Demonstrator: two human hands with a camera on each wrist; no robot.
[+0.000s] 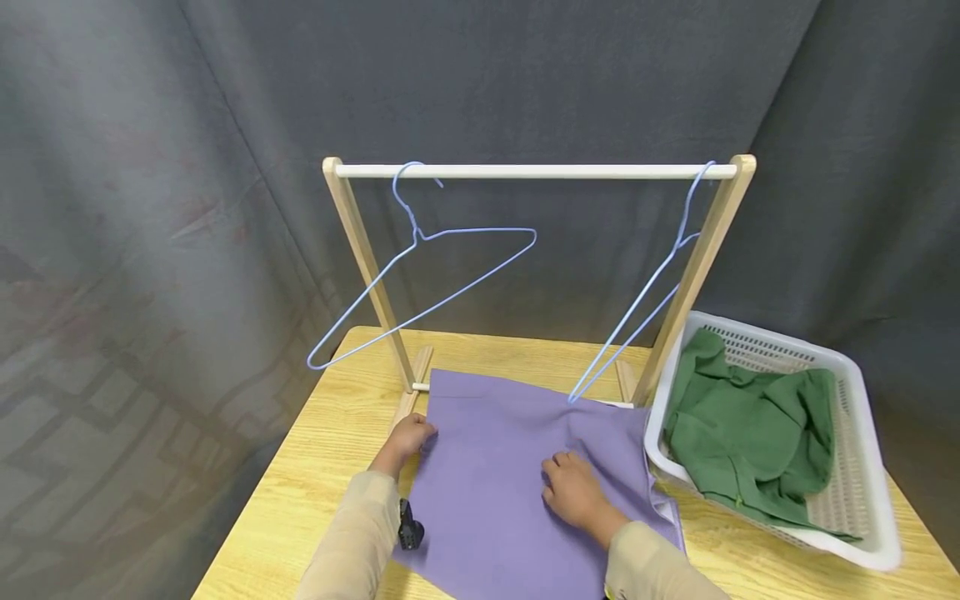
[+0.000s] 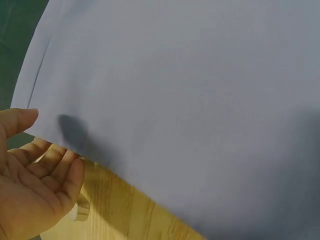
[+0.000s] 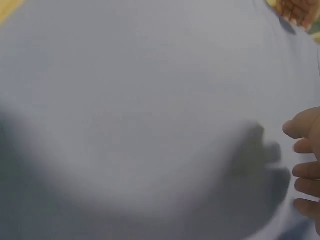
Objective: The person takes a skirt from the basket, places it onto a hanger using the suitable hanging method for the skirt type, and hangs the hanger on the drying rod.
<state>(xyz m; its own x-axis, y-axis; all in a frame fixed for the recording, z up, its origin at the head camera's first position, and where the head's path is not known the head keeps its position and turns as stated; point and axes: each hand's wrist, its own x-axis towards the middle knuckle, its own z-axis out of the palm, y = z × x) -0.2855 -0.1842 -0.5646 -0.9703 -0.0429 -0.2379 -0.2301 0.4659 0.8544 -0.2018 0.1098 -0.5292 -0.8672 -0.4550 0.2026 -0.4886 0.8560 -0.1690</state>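
Observation:
A purple cloth (image 1: pixel 487 475) is spread over the table below the rack, fairly flat at left and wrinkled at right. My left hand (image 1: pixel 412 435) is at its left edge. In the left wrist view, the left thumb (image 2: pixel 25 119) lies over the cloth (image 2: pixel 165 90) near a stitched hem, and the curled fingers (image 2: pixel 52 167) are under the edge. Over the cloth's right half, my right hand (image 1: pixel 576 490) has loosely bent fingers. The right wrist view shows its fingers (image 3: pixel 306 172) spread apart, holding nothing, with their shadow on the fabric.
A wooden rack with a white rail (image 1: pixel 540 172) stands behind the cloth. One blue hanger (image 1: pixel 450 298) hangs at left, another hanger (image 1: pixel 637 300) at right by the post. A white basket (image 1: pixel 873 467) with green fabric (image 1: pixel 757 425) stands on the right side of the table (image 1: pixel 277 500).

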